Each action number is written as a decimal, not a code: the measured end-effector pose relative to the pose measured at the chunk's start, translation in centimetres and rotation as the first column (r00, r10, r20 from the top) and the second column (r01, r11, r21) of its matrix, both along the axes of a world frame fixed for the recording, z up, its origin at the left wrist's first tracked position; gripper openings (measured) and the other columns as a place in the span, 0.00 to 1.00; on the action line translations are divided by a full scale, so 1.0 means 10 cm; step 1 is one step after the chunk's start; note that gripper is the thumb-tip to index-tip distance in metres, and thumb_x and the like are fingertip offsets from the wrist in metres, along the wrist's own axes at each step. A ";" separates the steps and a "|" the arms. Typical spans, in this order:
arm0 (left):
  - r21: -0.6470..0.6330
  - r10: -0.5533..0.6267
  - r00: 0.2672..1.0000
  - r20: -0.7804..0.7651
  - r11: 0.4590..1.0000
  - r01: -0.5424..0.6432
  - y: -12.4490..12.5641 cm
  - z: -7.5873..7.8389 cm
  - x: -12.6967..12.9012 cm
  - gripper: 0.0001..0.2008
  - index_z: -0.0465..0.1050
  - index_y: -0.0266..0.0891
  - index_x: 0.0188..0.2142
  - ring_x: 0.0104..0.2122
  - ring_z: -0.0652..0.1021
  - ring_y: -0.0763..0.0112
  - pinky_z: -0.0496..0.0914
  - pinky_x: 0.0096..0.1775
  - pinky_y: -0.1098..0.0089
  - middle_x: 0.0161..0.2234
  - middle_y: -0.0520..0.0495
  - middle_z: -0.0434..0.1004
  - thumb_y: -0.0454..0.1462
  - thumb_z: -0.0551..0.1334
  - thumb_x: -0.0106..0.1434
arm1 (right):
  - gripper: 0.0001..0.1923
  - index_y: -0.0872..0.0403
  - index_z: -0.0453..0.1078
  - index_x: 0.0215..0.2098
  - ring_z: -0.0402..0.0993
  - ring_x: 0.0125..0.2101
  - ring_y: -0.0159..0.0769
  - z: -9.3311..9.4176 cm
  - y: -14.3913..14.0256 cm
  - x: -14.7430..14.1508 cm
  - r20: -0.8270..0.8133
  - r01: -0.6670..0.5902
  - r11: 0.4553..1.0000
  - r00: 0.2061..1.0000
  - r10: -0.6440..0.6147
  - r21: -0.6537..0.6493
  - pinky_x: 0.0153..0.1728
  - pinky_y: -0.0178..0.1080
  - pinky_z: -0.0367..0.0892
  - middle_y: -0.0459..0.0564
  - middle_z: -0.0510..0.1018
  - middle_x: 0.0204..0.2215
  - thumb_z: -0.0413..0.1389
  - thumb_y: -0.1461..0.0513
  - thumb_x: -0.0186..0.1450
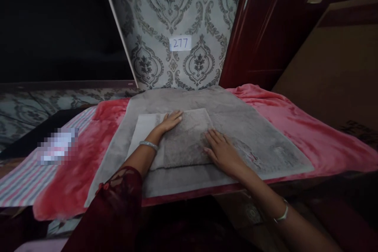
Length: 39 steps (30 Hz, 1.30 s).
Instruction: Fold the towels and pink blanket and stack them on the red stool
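A grey folded cloth point(189, 141), plush like a towel, lies on a larger grey plush cloth point(180, 96) that is spread over the table. Its left part shows a paler, smoother side. My left hand point(170, 122) rests flat on the upper middle of the folded cloth, fingers stretched out to the right. At the right edge of that cloth lies my right hand point(223, 151), palm down with the fingers extended. Neither hand grips anything. Near my right wrist, the large cloth carries an embroidered pattern, partly hidden by the arm.
A red plush blanket point(295, 122) lies beneath the grey cloth and shows on both sides. At left is a striped cloth point(32, 173) with a blurred object on it. Behind stand a dark television screen point(59, 23), a patterned wall with a "277" label point(180, 43), and a cardboard box point(333, 55).
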<state>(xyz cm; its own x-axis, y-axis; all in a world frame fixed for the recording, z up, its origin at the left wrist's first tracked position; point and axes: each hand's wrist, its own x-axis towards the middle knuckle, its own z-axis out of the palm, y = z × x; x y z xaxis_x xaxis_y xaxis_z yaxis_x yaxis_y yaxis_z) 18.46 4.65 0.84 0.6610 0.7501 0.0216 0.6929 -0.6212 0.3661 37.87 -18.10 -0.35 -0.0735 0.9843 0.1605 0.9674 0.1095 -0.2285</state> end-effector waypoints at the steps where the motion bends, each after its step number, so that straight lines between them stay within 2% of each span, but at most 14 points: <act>1: -0.011 -0.004 0.998 0.061 1.000 0.005 0.01 0.04 -0.07 0.30 0.53 0.40 0.71 0.71 0.51 0.64 0.46 0.69 0.56 0.72 0.44 0.48 0.45 0.43 0.72 | 0.32 0.59 0.56 0.71 0.45 0.71 0.48 0.10 0.10 -0.14 -0.007 -0.040 0.999 0.999 0.040 0.018 0.68 0.57 0.46 0.60 0.53 0.71 0.42 0.54 0.73; 3: 0.014 0.003 0.991 0.134 1.000 -0.005 0.01 0.09 -0.24 0.30 0.57 0.38 0.69 0.70 0.55 0.66 0.50 0.68 0.61 0.71 0.43 0.52 0.45 0.42 0.72 | 0.31 0.59 0.55 0.71 0.47 0.70 0.47 0.24 0.35 -0.46 -0.026 -0.118 0.993 0.993 0.119 0.029 0.68 0.54 0.47 0.59 0.54 0.70 0.42 0.55 0.73; 5: 0.059 0.062 0.994 0.095 0.996 -0.068 -0.03 0.08 -0.42 0.28 0.61 0.40 0.68 0.69 0.58 0.63 0.50 0.68 0.55 0.70 0.43 0.57 0.45 0.43 0.72 | 0.31 0.59 0.55 0.71 0.48 0.70 0.47 0.28 0.63 -0.78 -0.043 -0.150 0.989 0.988 0.150 0.010 0.67 0.54 0.47 0.59 0.54 0.70 0.43 0.56 0.73; 8: 0.139 0.151 0.988 -0.043 0.980 -0.143 -0.14 -0.03 -0.63 0.27 0.59 0.45 0.68 0.70 0.55 0.59 0.48 0.67 0.45 0.70 0.45 0.56 0.42 0.45 0.72 | 0.32 0.63 0.53 0.71 0.45 0.71 0.49 0.18 0.94 -1.06 -0.031 -0.155 0.987 0.988 0.154 -0.038 0.68 0.55 0.44 0.61 0.52 0.71 0.44 0.55 0.73; 11: 0.206 0.159 0.981 -0.110 0.969 -0.134 -0.22 -0.15 -0.69 0.27 0.57 0.45 0.69 0.71 0.51 0.59 0.47 0.67 0.45 0.71 0.44 0.53 0.41 0.45 0.73 | 0.34 0.63 0.51 0.72 0.41 0.71 0.49 0.00 0.97 -1.08 0.008 -0.159 0.986 0.987 0.160 -0.040 0.69 0.56 0.40 0.61 0.48 0.72 0.45 0.54 0.73; 15: 0.206 0.153 0.979 -0.138 0.971 -0.123 -0.24 -0.17 -0.66 0.27 0.57 0.44 0.69 0.71 0.52 0.57 0.48 0.67 0.44 0.71 0.43 0.53 0.43 0.46 0.73 | 0.35 0.59 0.52 0.72 0.40 0.72 0.48 -0.15 0.65 -0.85 0.032 -0.154 0.987 0.987 0.156 -0.039 0.69 0.55 0.40 0.58 0.47 0.72 0.45 0.51 0.73; 24: 0.191 0.160 0.978 -0.131 0.972 -0.134 -0.24 -0.15 -0.66 0.28 0.55 0.43 0.70 0.71 0.50 0.58 0.45 0.68 0.46 0.71 0.43 0.52 0.45 0.46 0.73 | 0.35 0.60 0.53 0.72 0.43 0.71 0.47 -0.46 -0.39 -0.34 0.025 -0.110 0.993 0.994 0.109 0.034 0.69 0.55 0.46 0.58 0.48 0.71 0.50 0.56 0.70; 26: 0.192 0.158 0.980 -0.124 0.973 -0.132 -0.25 -0.15 -0.65 0.28 0.55 0.44 0.70 0.71 0.50 0.58 0.45 0.68 0.46 0.71 0.43 0.52 0.46 0.46 0.73 | 0.34 0.59 0.54 0.71 0.46 0.71 0.47 -0.43 -0.53 -0.25 0.011 -0.116 0.993 0.993 0.116 0.034 0.68 0.55 0.49 0.58 0.51 0.71 0.50 0.56 0.70; 28: 0.192 0.153 0.983 -0.105 0.973 -0.131 -0.25 -0.16 -0.66 0.29 0.55 0.44 0.70 0.71 0.51 0.57 0.45 0.68 0.46 0.71 0.43 0.51 0.48 0.48 0.72 | 0.31 0.58 0.58 0.70 0.51 0.69 0.48 -0.29 -0.55 -0.23 -0.004 -0.120 0.993 0.993 0.120 0.020 0.68 0.57 0.50 0.59 0.57 0.69 0.49 0.55 0.71; 31: 0.195 0.145 0.989 -0.019 0.971 -0.139 -0.23 -0.19 -0.69 0.29 0.54 0.45 0.70 0.71 0.52 0.58 0.45 0.68 0.47 0.72 0.44 0.50 0.47 0.48 0.72 | 0.29 0.57 0.61 0.68 0.55 0.68 0.49 0.02 -0.31 -0.43 -0.013 -0.153 0.988 0.988 0.153 0.037 0.69 0.57 0.46 0.60 0.62 0.67 0.46 0.54 0.73; 34: 0.199 0.172 0.979 0.112 0.961 -0.192 -0.19 -0.24 -0.75 0.28 0.55 0.41 0.70 0.70 0.55 0.63 0.49 0.68 0.51 0.71 0.42 0.52 0.40 0.46 0.72 | 0.30 0.59 0.57 0.70 0.49 0.70 0.48 0.24 0.13 -0.84 -0.011 -0.242 0.969 0.970 0.243 0.053 0.69 0.57 0.44 0.60 0.58 0.69 0.44 0.54 0.74; 36: 0.201 0.188 0.970 0.155 0.955 -0.217 -0.16 -0.26 -0.78 0.27 0.57 0.39 0.69 0.69 0.57 0.65 0.52 0.68 0.53 0.70 0.42 0.55 0.38 0.45 0.72 | 0.32 0.60 0.52 0.72 0.46 0.71 0.49 0.26 0.41 -1.10 -0.010 -0.291 0.957 0.957 0.291 0.016 0.68 0.58 0.45 0.60 0.54 0.70 0.44 0.54 0.74; 39: 0.249 0.179 0.975 0.131 0.946 -0.207 -0.16 -0.29 -0.80 0.26 0.61 0.40 0.67 0.68 0.61 0.65 0.55 0.67 0.52 0.68 0.42 0.61 0.36 0.47 0.71 | 0.35 0.63 0.49 0.72 0.41 0.71 0.49 0.10 0.59 -1.28 -0.007 -0.325 0.945 0.946 0.325 -0.044 0.69 0.59 0.42 0.61 0.49 0.71 0.46 0.52 0.74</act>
